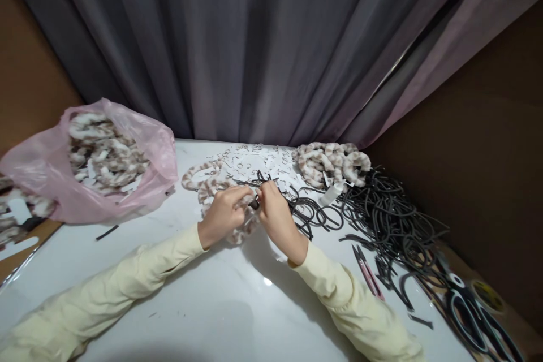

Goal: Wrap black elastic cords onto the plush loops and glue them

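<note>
Near the table's middle my left hand is closed on a fluffy white and brown ring, which hangs partly below the fingers. My right hand is pinched right beside it, around a small dark piece between the two hands; the fingers hide most of it. More fluffy rings lie just behind my left hand. Black cords lie to the right of my right hand.
A pink bag of fluffy rings stands at the left. Back right are a fluffy pile, a heap of black cords, pink snips and large scissors. Paper scraps cover the table's back. Curtains hang behind.
</note>
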`<state>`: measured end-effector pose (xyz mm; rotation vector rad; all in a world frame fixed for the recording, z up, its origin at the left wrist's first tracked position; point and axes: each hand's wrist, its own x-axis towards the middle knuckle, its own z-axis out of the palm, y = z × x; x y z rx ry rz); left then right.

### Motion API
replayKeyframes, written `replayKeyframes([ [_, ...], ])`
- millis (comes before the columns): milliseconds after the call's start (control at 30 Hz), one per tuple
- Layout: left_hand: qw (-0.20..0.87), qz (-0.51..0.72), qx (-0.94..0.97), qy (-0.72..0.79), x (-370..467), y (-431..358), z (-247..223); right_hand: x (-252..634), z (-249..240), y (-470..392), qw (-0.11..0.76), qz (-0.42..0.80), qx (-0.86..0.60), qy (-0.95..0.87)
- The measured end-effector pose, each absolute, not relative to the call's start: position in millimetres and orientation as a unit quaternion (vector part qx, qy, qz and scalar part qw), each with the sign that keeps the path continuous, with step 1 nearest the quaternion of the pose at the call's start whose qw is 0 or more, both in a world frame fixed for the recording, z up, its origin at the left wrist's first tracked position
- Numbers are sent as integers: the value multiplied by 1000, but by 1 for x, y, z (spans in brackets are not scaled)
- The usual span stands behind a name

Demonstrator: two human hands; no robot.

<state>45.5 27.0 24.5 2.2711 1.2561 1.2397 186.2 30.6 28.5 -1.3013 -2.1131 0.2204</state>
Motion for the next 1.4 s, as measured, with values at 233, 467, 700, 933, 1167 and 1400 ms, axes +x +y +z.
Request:
replayKeyframes([
  [233, 149, 477, 758, 419, 47, 19, 33, 192, 25, 38, 384, 161, -465, -782],
  [467, 115, 489, 781, 371, 46, 14, 35, 197, 33, 48, 344, 289, -431, -782],
  [700, 89, 473, 832, 277, 43, 15, 36, 211, 47, 57, 245, 468, -299, -795],
  [933, 77, 457, 854, 237, 41, 19, 34, 211, 43, 59, 250, 520, -280, -767],
  [1167, 147, 461, 768, 419, 42, 19, 33, 215, 58, 43, 400, 230, -382, -801],
  [1400, 206, 470, 688, 513, 43, 23, 39, 206, 55, 19, 331, 71, -372, -864],
])
